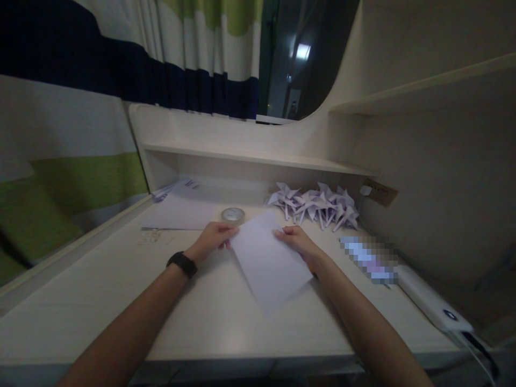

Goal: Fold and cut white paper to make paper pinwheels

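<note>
Two hands: both mine on one sheet; left hand [215,236] pinches its upper left edge, right hand [298,243] its upper right edge, fingers closed on the paper, not clenched.
Sheet of paper [269,259]: plain, pale, rectangular, lying turned at an angle on the desk [121,290] right in front of me, between my forearms.
Step in hand: I judge I am squaring the sheet up before a first fold; no crease shows yet.
Next move: probably calls for holding one edge down while I bring a corner across evenly.
Look of it: flat, thin, unmarked, limp enough to slide.
Nearby: roll of tape [233,215] just beyond the sheet; heap of folded paper pinwheels [314,204] at the back right; spare sheets [181,209] back left.
</note>
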